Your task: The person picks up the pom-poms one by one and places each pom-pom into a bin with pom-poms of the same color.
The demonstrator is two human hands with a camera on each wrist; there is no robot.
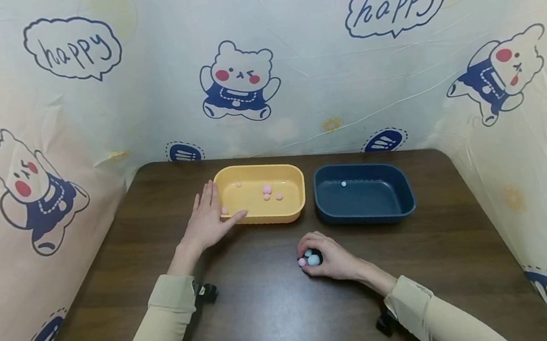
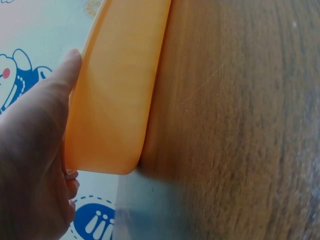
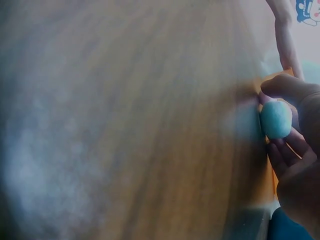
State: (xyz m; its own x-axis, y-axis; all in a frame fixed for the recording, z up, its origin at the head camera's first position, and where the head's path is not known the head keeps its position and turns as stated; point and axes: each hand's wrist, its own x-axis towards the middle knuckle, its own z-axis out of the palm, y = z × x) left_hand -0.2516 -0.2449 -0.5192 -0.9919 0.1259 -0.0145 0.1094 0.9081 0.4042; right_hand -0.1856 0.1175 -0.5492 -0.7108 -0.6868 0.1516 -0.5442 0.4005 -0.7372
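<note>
My left hand [image 1: 206, 219] rests against the left end of a yellow tray [image 1: 299, 187], fingers straight and thumb along the near rim. In the left wrist view, the thumb [image 2: 70, 72] lies along the tray's wall [image 2: 120, 100]. Over the table's middle, my right hand [image 1: 332, 256] curls its thumb and fingers around a cluster of small balls: a larger light-blue ball [image 1: 314, 260], a smaller blue ball [image 1: 308, 253] and a pink ball [image 1: 302, 262]. Something dark shows around them; I cannot tell whether it is a dish or shadow. The blue ball [image 3: 276, 120] also appears between thumb and fingers.
Several pink balls [image 1: 267, 189] lie in the yellow tray. To its right stands a dark-blue tray [image 1: 366, 218] with one small pale ball [image 1: 343, 184] inside. Both trays are near the back of the brown wooden table [image 1: 269, 315], before a printed cloth [image 1: 307, 106].
</note>
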